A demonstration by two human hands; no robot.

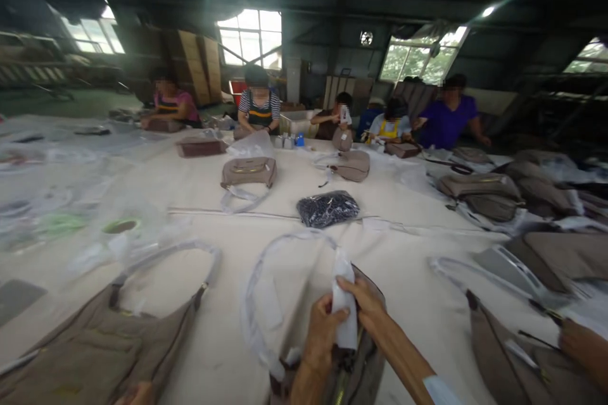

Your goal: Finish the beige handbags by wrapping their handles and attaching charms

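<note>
A taupe handbag (373,285) lies on the table in front of me, partly hidden by my forearms. Its strap (254,285), covered in pale wrapping, loops to the left and away from me. Near one strap end is a white sheet of wrapping (344,316), pinched on its left side by my left hand (323,332). The fingers of my right hand (365,300) close on the same sheet from the right, a little higher up. A gold-coloured zip (341,387) shows on the bag below my hands.
Another taupe bag (95,342) lies to the left, with a co-worker's hand (137,394) at its lower edge. On the right, another person's hand (586,345) is at a similar bag (503,345). A dark plastic-wrapped bundle (327,207) lies ahead. Several people work across the table.
</note>
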